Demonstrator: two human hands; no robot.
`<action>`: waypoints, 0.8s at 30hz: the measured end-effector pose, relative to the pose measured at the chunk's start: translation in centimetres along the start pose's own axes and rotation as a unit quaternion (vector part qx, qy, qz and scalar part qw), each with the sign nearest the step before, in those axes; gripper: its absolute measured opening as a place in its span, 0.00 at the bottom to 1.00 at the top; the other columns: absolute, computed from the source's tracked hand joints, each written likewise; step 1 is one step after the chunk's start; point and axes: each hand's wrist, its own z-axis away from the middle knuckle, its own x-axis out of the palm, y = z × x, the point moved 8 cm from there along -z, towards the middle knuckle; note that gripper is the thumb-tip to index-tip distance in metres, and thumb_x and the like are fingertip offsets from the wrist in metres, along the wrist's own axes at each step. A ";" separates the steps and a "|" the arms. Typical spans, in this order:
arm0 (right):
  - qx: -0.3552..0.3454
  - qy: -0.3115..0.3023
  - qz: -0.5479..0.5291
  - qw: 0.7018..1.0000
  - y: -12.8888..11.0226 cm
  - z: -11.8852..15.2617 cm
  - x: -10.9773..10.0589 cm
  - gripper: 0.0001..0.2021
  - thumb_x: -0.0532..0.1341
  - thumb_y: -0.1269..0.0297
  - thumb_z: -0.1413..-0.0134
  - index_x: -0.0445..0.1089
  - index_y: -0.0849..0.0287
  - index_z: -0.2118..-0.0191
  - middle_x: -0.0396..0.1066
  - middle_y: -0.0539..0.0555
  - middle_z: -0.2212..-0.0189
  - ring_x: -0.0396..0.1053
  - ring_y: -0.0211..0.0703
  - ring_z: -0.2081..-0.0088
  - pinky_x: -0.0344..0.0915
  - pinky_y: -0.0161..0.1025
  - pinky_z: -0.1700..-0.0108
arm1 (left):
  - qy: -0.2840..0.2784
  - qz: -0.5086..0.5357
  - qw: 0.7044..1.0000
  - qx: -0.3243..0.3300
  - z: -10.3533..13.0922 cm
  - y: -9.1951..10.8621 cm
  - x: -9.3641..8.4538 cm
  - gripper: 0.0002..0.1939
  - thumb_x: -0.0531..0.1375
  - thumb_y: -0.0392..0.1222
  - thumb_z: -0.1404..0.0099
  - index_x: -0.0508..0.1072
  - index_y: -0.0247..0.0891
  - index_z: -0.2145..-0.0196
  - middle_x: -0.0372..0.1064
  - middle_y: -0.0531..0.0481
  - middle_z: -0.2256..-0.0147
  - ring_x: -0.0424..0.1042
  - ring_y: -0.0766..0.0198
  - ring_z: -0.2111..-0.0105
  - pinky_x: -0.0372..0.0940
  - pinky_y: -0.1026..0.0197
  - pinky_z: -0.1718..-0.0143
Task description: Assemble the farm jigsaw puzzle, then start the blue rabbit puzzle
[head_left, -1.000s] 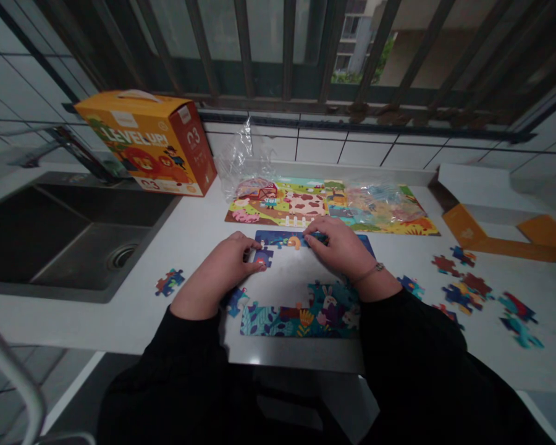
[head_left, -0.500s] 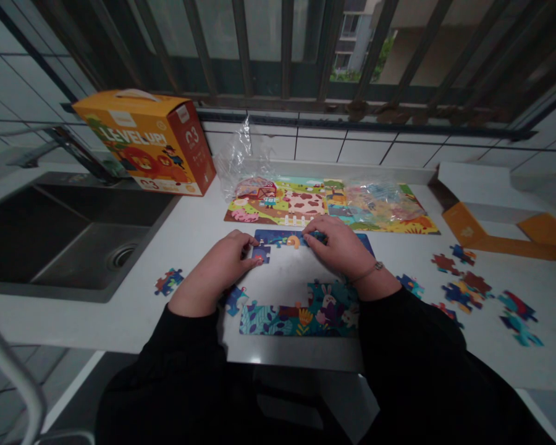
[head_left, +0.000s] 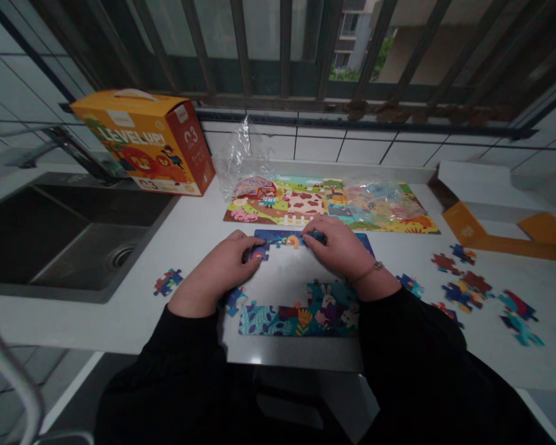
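Note:
A blue jigsaw puzzle lies partly joined on the counter, its bottom strip (head_left: pixel 278 319) showing leaves, flowers and rabbits. Along the far side runs its dark blue top strip (head_left: pixel 285 240). At the strip's left end my left hand (head_left: pixel 225 266) is closed on a blue puzzle piece (head_left: pixel 263 252), thumb and forefinger on its left part. The piece sits against the strip; whether it is fully locked in is too small to tell. My right hand (head_left: pixel 338 247) has curled fingers and thumb on the top strip, covering part of it. One loose piece (head_left: pixel 236 301) lies below my left wrist.
Several loose pieces (head_left: pixel 466 290) are scattered right, and a small cluster (head_left: pixel 168 282) lies left. Behind are a finished farm puzzle (head_left: pixel 301 203), crumpled plastic (head_left: pixel 243 157) and an orange box (head_left: pixel 143 145). An open carton (head_left: pixel 505 210) stands right; a sink (head_left: pixel 74 247) is left.
My left hand has pushed the blue piece slightly up and left against the top strip, its thumb shifting up with it. The right hand stays on the strip.

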 end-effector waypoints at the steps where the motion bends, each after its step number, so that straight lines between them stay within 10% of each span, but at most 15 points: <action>1: 0.000 0.000 0.000 1.000 0.0 0.0 0.0 0.04 0.66 0.66 0.29 0.77 0.51 0.59 0.80 0.55 0.55 0.75 0.53 0.48 0.68 0.55 0.40 | -0.001 -0.002 1.000 -0.005 0.0 -0.1 0.0 0.24 0.62 0.48 0.27 0.81 0.41 0.37 0.72 0.42 0.54 0.76 0.53 0.59 0.74 0.49 0.50; 9: -0.006 0.003 -0.004 1.000 -0.3 0.0 -0.1 0.04 0.66 0.67 0.30 0.77 0.51 0.60 0.81 0.55 0.56 0.75 0.54 0.50 0.68 0.54 0.42 | -0.018 -0.033 0.999 -0.014 0.0 0.2 0.1 0.25 0.61 0.48 0.26 0.80 0.39 0.36 0.73 0.40 0.50 0.78 0.51 0.56 0.74 0.50 0.47; 16: -0.005 -0.001 -0.001 1.000 0.0 0.0 0.0 0.04 0.66 0.66 0.30 0.77 0.51 0.59 0.81 0.55 0.56 0.76 0.53 0.49 0.68 0.54 0.41 | 0.093 -0.139 0.980 -0.106 2.8 -2.6 -5.4 0.21 0.60 0.38 0.28 0.78 0.34 0.39 0.75 0.36 0.44 0.79 0.46 0.49 0.72 0.47 0.39; 24: 0.007 -0.010 0.005 1.000 0.3 0.1 0.0 0.04 0.65 0.66 0.29 0.78 0.54 0.58 0.81 0.56 0.55 0.76 0.53 0.49 0.67 0.52 0.42 | -0.077 -0.155 0.982 -0.079 1.9 -3.3 -1.0 0.26 0.67 0.38 0.34 0.81 0.38 0.38 0.77 0.37 0.41 0.78 0.43 0.44 0.71 0.48 0.38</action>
